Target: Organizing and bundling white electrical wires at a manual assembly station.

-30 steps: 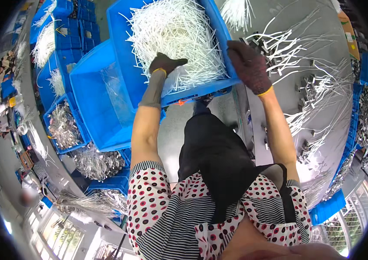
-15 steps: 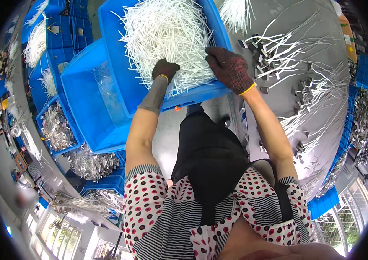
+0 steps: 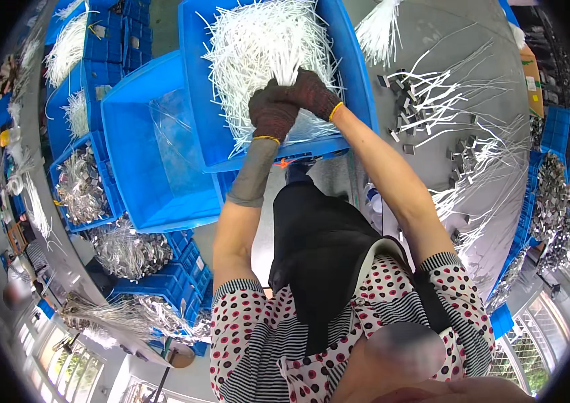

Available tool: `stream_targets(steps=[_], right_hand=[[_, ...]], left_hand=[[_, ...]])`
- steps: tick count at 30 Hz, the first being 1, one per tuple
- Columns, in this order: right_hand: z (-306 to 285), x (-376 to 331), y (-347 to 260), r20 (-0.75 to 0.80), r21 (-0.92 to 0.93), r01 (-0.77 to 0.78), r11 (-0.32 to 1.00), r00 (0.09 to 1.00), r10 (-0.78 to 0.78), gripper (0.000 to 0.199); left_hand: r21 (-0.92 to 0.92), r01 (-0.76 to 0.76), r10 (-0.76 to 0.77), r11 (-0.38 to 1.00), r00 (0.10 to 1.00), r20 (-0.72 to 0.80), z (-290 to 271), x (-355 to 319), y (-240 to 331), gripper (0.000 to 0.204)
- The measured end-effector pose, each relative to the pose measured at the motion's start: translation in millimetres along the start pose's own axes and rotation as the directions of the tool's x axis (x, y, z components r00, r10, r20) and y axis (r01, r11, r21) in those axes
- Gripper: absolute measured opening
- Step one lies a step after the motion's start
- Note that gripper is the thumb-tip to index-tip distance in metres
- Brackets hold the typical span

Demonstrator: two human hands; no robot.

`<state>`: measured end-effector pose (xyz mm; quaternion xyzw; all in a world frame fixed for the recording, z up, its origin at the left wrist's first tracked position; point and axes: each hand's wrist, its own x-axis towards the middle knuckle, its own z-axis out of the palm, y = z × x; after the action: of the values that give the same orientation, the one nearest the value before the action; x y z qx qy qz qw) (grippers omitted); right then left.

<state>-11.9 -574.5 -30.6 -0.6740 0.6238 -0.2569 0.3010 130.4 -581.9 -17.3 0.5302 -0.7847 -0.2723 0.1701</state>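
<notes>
Both hands wear dark maroon knit gloves and meet over the near part of a blue bin (image 3: 360, 87) heaped with thin white tubes (image 3: 251, 50). A small bunch of white tubes (image 3: 286, 62) stands up from between the gloves. My right hand (image 3: 314, 94) is closed on that bunch from the right. Pressed against it, my left hand (image 3: 274, 113) is closed around the bunch's lower end. The gloves hide the bottom of the bunch. A grey sleeve covers my left forearm.
An empty-looking blue bin (image 3: 157, 148) adjoins on the left. On the grey table (image 3: 426, 27) at right lie metal-ended pieces with white leads (image 3: 406, 101) and a white tube bundle (image 3: 379, 30). Stacked blue crates (image 3: 104, 74) and a crate of silvery parts (image 3: 80, 188) stand farther left.
My right hand has left the bin's right side and moved left to join my left hand. My left hand has closed with it around a bunch of tubes.
</notes>
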Motion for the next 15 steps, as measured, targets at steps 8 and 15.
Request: stream_targets(steps=[8,15], right_hand=[[-23.9,2.6,-14.6,-0.105,0.810,-0.240,0.535,0.838,0.535,0.028],[-69.5,41.0,86.5,-0.408,0.794,0.167,0.585,0.859,0.309,0.021]], left_hand=[[0.152,-0.053,0.040,0.987,0.996,0.082,-13.4,-33.6,27.6,0.109],[0.271,0.093,-0.225,0.958,0.830,0.510,0.3,-8.1,-66.7,0.066]])
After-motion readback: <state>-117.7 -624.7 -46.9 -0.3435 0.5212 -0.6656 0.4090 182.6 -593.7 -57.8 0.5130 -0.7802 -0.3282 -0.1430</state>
